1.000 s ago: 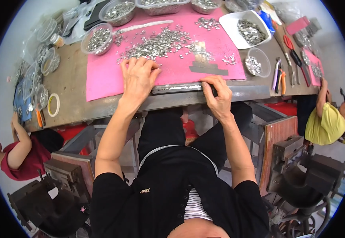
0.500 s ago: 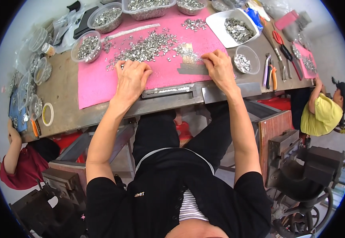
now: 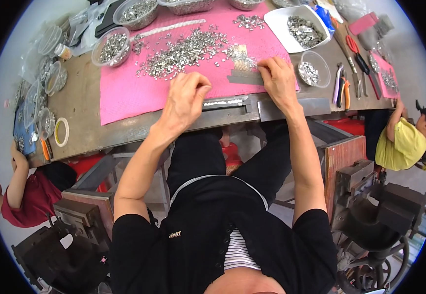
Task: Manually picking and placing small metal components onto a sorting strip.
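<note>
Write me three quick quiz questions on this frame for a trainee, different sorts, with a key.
1. Which of the wearer's hands is nearer the narrow dark rail with the bright silvery row along it?
2. True or false: the white tray holds small metal pieces.
3. Fill in: the roll of tape lies to the ____ of the pink mat.

Key: 1. The left hand. 2. True. 3. Left.

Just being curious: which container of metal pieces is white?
The squarish tray beyond the right hand, at the edge of the pink mat; nearby tubs are clear.
</note>
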Available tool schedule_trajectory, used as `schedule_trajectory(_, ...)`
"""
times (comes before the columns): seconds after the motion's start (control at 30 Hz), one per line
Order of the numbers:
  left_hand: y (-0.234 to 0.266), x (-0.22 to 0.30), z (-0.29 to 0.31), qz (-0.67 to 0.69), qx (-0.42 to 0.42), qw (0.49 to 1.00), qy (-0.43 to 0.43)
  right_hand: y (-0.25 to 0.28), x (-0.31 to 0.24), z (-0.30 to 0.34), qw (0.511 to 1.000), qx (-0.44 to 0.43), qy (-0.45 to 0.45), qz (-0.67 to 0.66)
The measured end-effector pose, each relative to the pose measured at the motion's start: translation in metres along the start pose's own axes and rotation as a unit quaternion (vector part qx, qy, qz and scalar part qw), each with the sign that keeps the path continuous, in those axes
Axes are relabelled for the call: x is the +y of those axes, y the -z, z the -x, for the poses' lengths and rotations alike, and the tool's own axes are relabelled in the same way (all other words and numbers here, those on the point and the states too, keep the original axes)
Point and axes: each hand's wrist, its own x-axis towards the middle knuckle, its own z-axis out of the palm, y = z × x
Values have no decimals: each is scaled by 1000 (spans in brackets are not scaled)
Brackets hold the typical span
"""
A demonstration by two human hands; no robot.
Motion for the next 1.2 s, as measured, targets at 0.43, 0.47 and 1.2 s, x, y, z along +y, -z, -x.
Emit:
schedule_trajectory(0.43,-24,19,14,55,19,998,-4,3,-81,38,968,-44,-24,-246)
schedule_trajectory(0.47,-24,20,15,56,26,998,-1,3,-82,38,968,-44,-24,-246)
schedule_trajectory(1.2,-45,18,23,-78,59,993,-71,-10,-66,53,921,43,-197,-334)
